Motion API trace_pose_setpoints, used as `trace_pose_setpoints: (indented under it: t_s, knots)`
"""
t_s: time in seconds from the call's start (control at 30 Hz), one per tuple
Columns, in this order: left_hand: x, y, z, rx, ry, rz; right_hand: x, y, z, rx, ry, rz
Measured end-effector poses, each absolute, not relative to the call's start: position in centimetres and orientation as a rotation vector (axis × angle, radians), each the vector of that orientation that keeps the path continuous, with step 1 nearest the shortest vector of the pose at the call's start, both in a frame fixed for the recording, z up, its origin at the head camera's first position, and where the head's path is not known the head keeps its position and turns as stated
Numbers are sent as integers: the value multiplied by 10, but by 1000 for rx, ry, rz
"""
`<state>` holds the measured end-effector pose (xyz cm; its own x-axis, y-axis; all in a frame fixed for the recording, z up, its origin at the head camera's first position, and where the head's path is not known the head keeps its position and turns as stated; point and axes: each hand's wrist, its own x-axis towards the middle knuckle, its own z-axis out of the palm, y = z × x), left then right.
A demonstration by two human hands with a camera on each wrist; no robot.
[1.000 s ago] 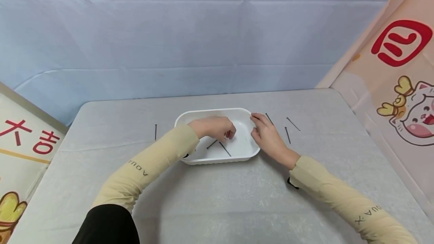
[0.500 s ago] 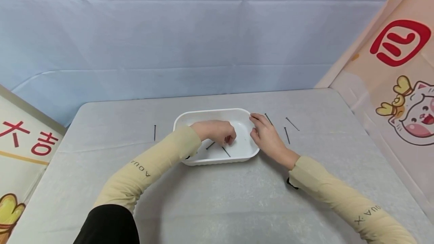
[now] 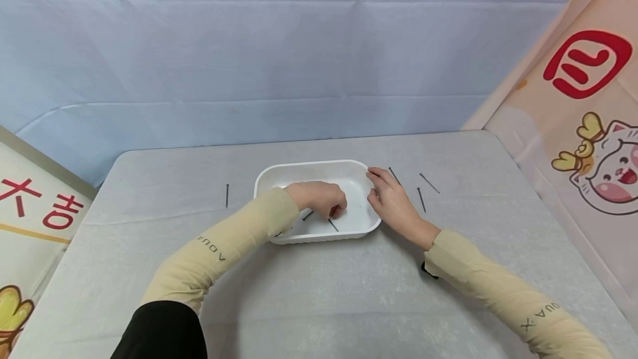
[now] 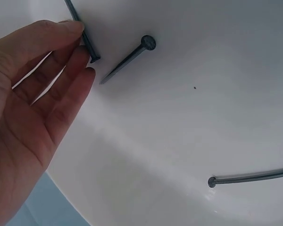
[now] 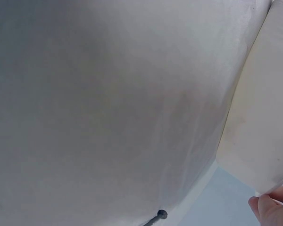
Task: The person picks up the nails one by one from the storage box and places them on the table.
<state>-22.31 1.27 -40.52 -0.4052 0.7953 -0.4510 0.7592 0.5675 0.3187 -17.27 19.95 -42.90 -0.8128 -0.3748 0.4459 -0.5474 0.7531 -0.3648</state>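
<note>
Head: left hand (image 3: 320,198) inside the white tray (image 3: 362,212), right hand (image 3: 396,206) touching it with relaxed, straight fingers. Left wrist: thumb and fingers pinch a nail (image 4: 90,49) in the tray, a second nail (image 4: 127,59) just beside, a third nail (image 4: 250,178) apart. Right wrist: fingertips meet the tray, another nail (image 5: 162,214) on the table (image 5: 108,132)

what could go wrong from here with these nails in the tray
The thin nail pinched by the left hand may slip from its grip. A neighbouring nail lies close by and could get knocked. The white tray might shift if the right hand, touching its rim, pushes or slips.
</note>
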Motion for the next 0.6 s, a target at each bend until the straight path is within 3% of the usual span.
trace_pose_setpoints:
  t_s: [0.6]
  knots:
    - [-222,16,-408,1254,2265,44,-171,200,-427,704,-2622,713]
